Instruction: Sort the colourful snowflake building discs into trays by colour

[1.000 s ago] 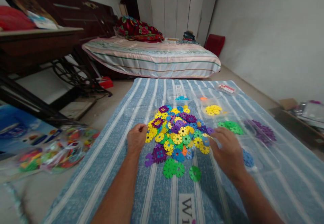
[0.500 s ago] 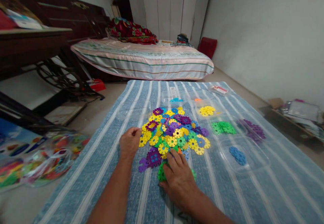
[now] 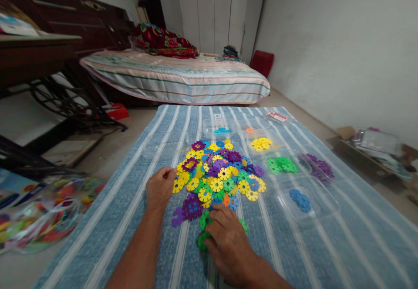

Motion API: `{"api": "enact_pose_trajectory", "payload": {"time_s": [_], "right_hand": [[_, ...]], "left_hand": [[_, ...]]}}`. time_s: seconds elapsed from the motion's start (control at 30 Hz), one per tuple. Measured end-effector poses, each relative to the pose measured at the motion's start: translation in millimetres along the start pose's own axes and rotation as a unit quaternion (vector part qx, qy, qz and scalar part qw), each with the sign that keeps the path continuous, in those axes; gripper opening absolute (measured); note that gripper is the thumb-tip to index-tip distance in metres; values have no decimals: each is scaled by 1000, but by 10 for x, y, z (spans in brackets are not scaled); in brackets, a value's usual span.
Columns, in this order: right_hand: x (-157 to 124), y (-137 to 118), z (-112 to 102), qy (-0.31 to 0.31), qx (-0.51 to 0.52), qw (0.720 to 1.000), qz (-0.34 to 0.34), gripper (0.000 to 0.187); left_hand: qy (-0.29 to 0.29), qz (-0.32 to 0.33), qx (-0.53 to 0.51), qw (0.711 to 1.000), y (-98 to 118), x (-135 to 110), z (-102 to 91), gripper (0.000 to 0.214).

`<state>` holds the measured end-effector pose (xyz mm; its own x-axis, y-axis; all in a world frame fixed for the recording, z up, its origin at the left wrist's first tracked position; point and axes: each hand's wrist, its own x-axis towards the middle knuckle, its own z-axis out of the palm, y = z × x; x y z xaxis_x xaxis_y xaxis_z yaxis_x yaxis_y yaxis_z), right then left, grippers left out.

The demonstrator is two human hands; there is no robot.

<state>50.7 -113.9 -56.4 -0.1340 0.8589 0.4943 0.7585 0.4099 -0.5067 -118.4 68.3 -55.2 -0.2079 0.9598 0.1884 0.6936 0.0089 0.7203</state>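
Note:
A heap of flat coloured snowflake discs (image 3: 217, 173) in yellow, purple, blue and green lies on a blue striped cloth (image 3: 183, 119). My right hand (image 3: 227, 239) rests at the heap's near edge, fingers curled over green discs (image 3: 203, 230). Closed loosely, my left hand (image 3: 160, 188) sits at the heap's left edge beside yellow discs; whether it holds one is hidden. To the right lie sorted groups in clear trays: yellow discs (image 3: 260, 143), green discs (image 3: 281, 164), purple discs (image 3: 317, 167) and blue discs (image 3: 300, 199).
A low mattress (image 3: 176, 79) with a red floral bundle (image 3: 161, 40) lies beyond the cloth. A dark wooden table and a treadle frame (image 3: 65, 101) stand at left. A clear bag of coloured pieces (image 3: 42, 215) lies at near left. Clutter (image 3: 375, 143) sits along the right wall.
My right hand came from the heap's right side to its near edge and closed over the green discs. The left hand stayed at the left edge. The camera view shifted slightly.

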Motion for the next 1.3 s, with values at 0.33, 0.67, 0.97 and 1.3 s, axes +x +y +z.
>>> {"api": "enact_pose_trajectory", "payload": {"time_s": [0.33,0.67,0.97,1.3], "right_hand": [[333,649,-1008,204,-208,957,7,8],[143,549,-716,132,-161,978,-28,11],[40,287,-154,53,-174,983,36,20],[81,275,-106,52,-122,989,61,13]], "left_hand": [[2,11,8,1000,-4,-11,-1,26],[3,15,4,1000,-13,-30,17,27],[-3,15,1,1000,5,-40,7,27],[0,6,0,1000,-11,-10,12,27]]}}
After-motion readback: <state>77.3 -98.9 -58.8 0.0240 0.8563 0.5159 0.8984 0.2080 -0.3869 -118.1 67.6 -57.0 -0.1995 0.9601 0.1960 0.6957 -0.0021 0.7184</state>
